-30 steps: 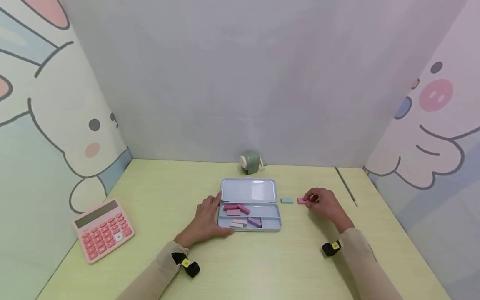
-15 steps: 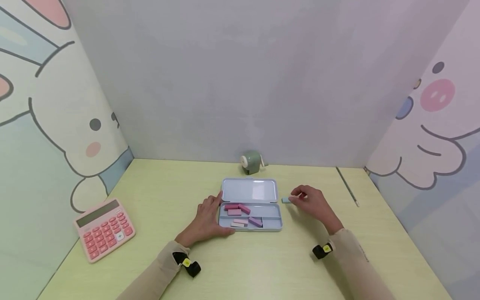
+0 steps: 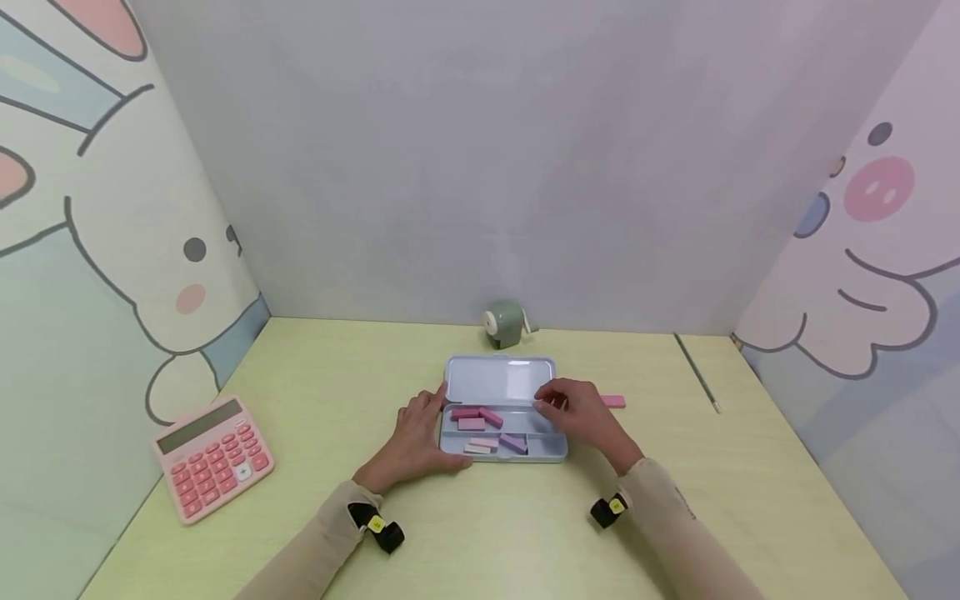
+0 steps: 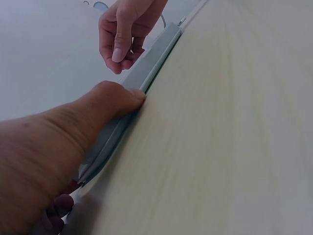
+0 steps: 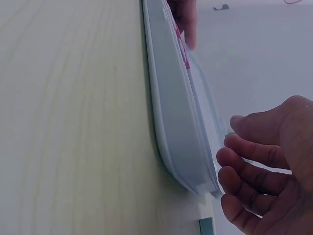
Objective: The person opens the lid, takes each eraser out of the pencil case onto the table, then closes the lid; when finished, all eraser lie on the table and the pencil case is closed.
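Note:
A pale blue pencil case [image 3: 551,447] lies with its lid [image 3: 480,379] folded back. My left hand [image 3: 411,440] grips its left end, thumb along the front wall and fingers at the far side. Over the case's right part is my right hand [image 3: 581,410], fingers curled towards the thumb. A thin blue-green edge, apparently the light blue eraser [image 5: 228,133], shows between thumb and index finger; the rest is hidden. Inside the case, dark pink erasers [image 3: 466,413] and a pink eraser [image 3: 471,424] lie at the back, with pale ones [image 3: 480,446] and a purple eraser [image 3: 513,443] in front.
A pink eraser [image 3: 613,402] lies on the table right of the case, partly behind my right hand. Behind the lid stands a green pencil sharpener [image 3: 506,323]. A pencil [image 3: 697,372] is far right, a pink calculator [image 3: 213,458] far left. Walls border the table.
My right hand has left the pink eraser, reached the light blue one, and moved left over the case. The blue eraser's spot is now covered by the hand. My left hand keeps its grip.

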Tool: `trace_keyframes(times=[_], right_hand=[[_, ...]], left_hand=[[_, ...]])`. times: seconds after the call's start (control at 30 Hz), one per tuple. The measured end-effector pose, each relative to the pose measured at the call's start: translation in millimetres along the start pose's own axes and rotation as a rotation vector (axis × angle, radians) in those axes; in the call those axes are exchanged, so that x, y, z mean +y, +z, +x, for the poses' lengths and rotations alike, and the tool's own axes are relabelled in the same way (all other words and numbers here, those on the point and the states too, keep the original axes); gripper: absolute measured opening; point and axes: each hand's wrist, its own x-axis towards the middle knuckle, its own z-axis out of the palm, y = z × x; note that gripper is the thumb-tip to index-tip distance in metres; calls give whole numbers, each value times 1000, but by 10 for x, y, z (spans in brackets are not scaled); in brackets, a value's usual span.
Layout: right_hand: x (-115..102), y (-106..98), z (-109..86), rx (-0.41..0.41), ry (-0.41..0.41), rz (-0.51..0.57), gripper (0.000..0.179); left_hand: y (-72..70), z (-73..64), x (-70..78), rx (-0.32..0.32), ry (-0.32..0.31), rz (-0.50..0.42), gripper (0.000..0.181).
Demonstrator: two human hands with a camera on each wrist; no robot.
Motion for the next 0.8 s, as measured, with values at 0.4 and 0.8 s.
trace_keyframes(times=[0.4, 0.8], right_hand=[[-237, 227, 141, -108, -97, -21, 11], [-325, 424, 168, -138, -85, -54, 17]], left_hand=[[-15, 6, -14, -9, 17, 9, 137], [-3, 19, -32, -3, 23, -4, 136]])
